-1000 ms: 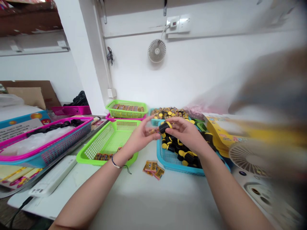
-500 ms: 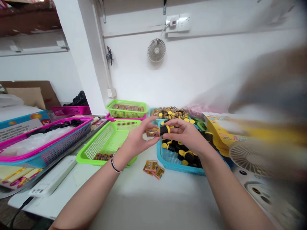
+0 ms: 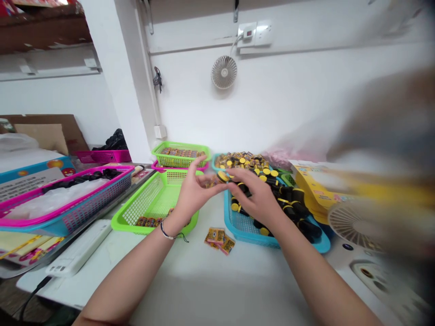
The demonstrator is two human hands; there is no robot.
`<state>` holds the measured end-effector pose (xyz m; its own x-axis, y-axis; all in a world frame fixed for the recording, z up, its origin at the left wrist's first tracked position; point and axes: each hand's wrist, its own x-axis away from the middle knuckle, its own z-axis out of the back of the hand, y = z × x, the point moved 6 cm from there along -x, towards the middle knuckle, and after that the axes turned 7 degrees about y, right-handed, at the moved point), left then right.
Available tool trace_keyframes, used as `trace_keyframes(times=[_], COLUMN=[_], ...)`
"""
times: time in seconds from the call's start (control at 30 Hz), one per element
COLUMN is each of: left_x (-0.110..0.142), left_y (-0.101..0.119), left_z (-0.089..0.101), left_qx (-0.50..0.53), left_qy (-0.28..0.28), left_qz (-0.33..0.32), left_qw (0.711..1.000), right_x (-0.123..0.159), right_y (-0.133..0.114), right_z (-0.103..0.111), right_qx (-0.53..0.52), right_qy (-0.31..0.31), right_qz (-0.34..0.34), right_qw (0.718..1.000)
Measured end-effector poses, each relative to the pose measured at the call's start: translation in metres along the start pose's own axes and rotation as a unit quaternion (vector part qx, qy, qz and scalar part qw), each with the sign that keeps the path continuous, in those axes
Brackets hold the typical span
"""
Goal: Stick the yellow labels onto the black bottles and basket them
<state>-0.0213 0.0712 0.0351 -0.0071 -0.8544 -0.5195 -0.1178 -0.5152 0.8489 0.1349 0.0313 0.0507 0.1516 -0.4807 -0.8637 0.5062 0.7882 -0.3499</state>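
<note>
My left hand (image 3: 195,190) pinches a small printed yellow-and-brown packet (image 3: 212,182) between thumb and fingertips. My right hand (image 3: 253,194) grips a small black cylinder with a yellow cap (image 3: 223,176), and the two pieces meet between my fingers. Below my right hand, a blue plastic basket (image 3: 272,237) holds many similar black-and-yellow cylinders. Under my left wrist, a lime-green mesh basket (image 3: 149,203) holds a few packets, partly hidden by my hand. Several loose packets (image 3: 218,240) lie on the white table (image 3: 217,285) between the baskets.
A green basket of packets (image 3: 180,156) and a teal basket of assembled pieces (image 3: 241,162) stand at the back. A pink-rimmed basket (image 3: 68,194) lies left, a yellow card stack (image 3: 316,190) and blurred desk fan (image 3: 353,224) right.
My hands have drawn closer, bringing the packet and the yellow-capped cylinder together. The cylinder has tilted, and the view has shifted slightly.
</note>
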Motion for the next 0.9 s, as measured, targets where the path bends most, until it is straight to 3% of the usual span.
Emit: trace_keyframes(times=[0.1,0.2,0.43,0.5,0.63,0.77,0.9], left_x=[0.001,0.002,0.009,0.014,0.027,0.028,0.030], left_y=[0.006,0.004,-0.012,-0.013,-0.011,-0.005,-0.003], left_z=[-0.001,-0.002,-0.012,-0.018,-0.033,-0.032,-0.035], left_qx=[0.071,0.104,0.082,0.080,0.126,0.179,0.216], left_qy=[-0.019,-0.026,-0.010,-0.049,-0.198,-0.228,-0.242], left_qz=[0.048,0.086,0.127,0.139,0.202,0.186,0.181], left_qw=[0.996,0.991,0.988,0.986,0.951,0.939,0.929], right_x=[0.005,0.008,0.012,0.015,0.017,0.017,0.018], right_y=[-0.005,-0.001,-0.012,-0.017,-0.023,-0.026,-0.026], right_z=[-0.012,-0.016,-0.019,-0.023,-0.024,-0.022,-0.023], right_qx=[-0.010,-0.026,0.147,0.143,0.073,-0.016,-0.064], right_qy=[-0.062,-0.082,-0.004,0.007,0.023,0.045,0.029], right_qz=[0.032,0.024,0.130,0.152,0.152,0.142,0.132], right_qw=[0.997,0.996,0.981,0.978,0.985,0.989,0.989])
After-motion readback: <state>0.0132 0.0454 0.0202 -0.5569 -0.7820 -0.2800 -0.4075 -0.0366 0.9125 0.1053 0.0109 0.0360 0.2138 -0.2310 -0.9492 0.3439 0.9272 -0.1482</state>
